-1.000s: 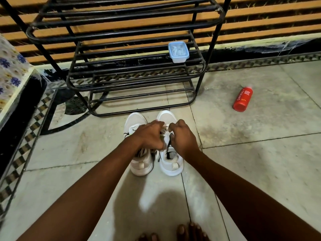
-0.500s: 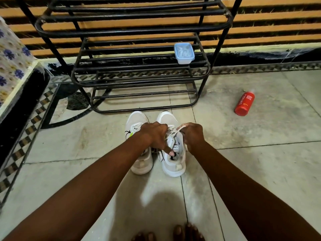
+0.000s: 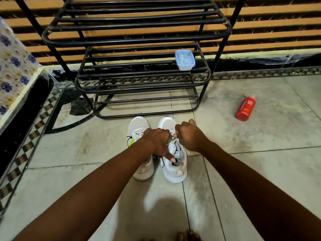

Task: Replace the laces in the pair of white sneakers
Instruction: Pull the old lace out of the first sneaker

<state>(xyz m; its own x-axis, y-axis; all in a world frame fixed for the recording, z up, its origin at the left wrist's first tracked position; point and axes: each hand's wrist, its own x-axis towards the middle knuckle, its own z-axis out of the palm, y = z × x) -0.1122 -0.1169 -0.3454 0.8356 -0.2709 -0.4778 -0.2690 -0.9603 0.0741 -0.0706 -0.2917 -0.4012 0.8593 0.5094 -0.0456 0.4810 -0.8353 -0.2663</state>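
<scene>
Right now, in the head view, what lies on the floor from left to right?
Left sneaker → left hand → right sneaker → right hand → red bottle lying on its side.

No sleeves on this one: both arms were bare the whole way up to the edge of the shot, forearms long and lean, nothing covering them. The bare left hand (image 3: 156, 142) had no ring, no watch, no band at the wrist, and one fingernail showed pale and short at a fingertip. The bare right hand (image 3: 189, 136) was just as plain, no jewellery or strap anywhere on it, knuckles the only thing standing out. Down at the bottom edge a few bare toes (image 3: 188, 236) poked into view, so no shoes or socks on the feet either. No gloves at all.
</scene>
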